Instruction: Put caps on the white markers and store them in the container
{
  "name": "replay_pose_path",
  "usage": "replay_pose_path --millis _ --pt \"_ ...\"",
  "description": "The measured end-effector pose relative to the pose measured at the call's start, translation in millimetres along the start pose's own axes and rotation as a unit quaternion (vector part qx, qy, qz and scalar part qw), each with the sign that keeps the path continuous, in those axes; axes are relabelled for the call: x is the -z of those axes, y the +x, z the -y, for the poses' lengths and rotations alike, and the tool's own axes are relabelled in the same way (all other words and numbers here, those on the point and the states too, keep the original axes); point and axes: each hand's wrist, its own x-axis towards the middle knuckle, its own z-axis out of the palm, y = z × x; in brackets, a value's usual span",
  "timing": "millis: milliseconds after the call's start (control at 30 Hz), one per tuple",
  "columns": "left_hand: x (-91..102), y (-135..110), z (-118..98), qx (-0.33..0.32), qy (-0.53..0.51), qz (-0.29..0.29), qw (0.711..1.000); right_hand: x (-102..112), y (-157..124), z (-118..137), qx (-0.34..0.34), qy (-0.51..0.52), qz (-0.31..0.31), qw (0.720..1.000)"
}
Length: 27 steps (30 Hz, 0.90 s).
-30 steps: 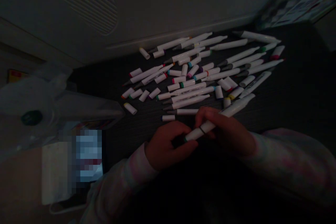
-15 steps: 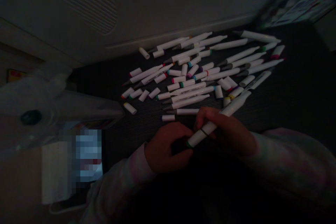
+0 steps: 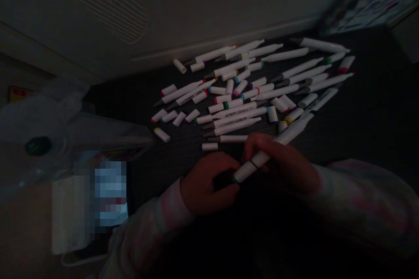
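A white marker (image 3: 291, 130) slants across both hands, its tapered tip bare at the upper right and a green-ended cap (image 3: 245, 171) on its lower left end. A dark line separates cap from barrel. My right hand (image 3: 288, 165) is closed round the barrel. The thumb and fingers of my left hand (image 3: 209, 183) bend round the green end, their tips at its sides; the dark hides part of this contact. Just beyond the hands lie several white markers (image 3: 240, 112) and loose white caps (image 3: 209, 146) with coloured ends.
The dark tabletop (image 3: 176, 157) meets a pale panel (image 3: 212, 4) behind the markers. At the left stand a clear plastic container (image 3: 108, 133), a crumpled clear bag (image 3: 19, 117) and a lit, pixelated screen (image 3: 111, 192). A colourful printed package (image 3: 369, 6) leans at the far right.
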Motion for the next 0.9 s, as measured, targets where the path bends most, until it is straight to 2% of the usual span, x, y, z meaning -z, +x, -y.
replay_pose_path --millis 333,667,900 --pt "0.2 1.8 -0.5 -0.031 0.030 -0.013 0.999 -0.7 0.1 -0.7 -0.025 0.043 0.002 0.999" --pt "0.8 4.4 -7.2 -0.057 0.072 0.011 0.996 1.2 0.1 -5.3 -0.036 0.092 -0.002 0.995" --pt "-1.7 5.9 -5.0 -0.070 0.092 -0.008 0.993 -0.1 1.6 -4.1 -0.055 0.116 -0.003 0.992"
